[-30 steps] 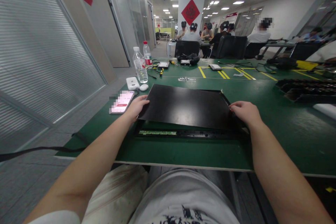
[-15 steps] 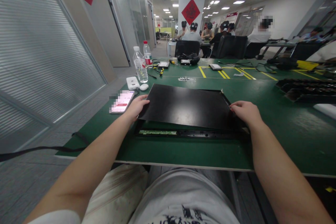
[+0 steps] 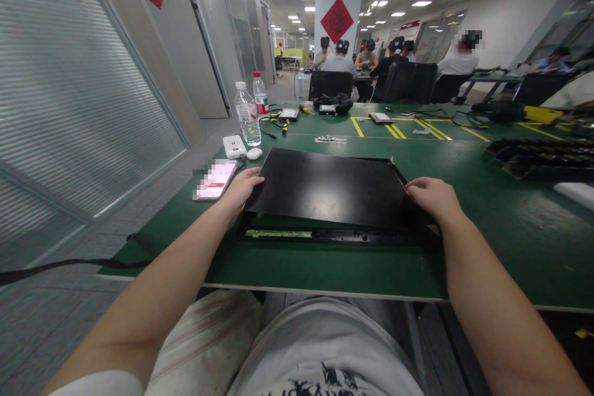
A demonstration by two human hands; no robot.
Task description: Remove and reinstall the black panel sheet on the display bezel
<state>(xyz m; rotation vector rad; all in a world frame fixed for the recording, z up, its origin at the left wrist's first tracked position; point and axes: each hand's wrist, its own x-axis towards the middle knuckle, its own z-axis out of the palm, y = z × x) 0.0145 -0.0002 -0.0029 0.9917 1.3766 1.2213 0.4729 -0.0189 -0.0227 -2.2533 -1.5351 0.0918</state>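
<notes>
A flat, glossy black screen panel (image 3: 320, 189) lies tilted over a black frame (image 3: 362, 236) on the green table. Along the frame's near side runs a narrow green circuit board (image 3: 278, 234). With thumb on top and fingers beneath, my left hand (image 3: 245, 187) is closed on the panel's left edge. At the right edge, my right hand (image 3: 431, 195) is closed in a pinch where panel and frame meet; its fingertips hide exactly which part they grip. The panel's near edge stands apart from the frame, leaving a gap.
Left of the panel are a phone (image 3: 217, 179), a white power bank (image 3: 234, 147), a small white case (image 3: 254, 153) and bottles (image 3: 248, 114). Drives (image 3: 380, 117) and cables lie farther back. Dark stacked parts (image 3: 542, 158) stand at right. People sit beyond.
</notes>
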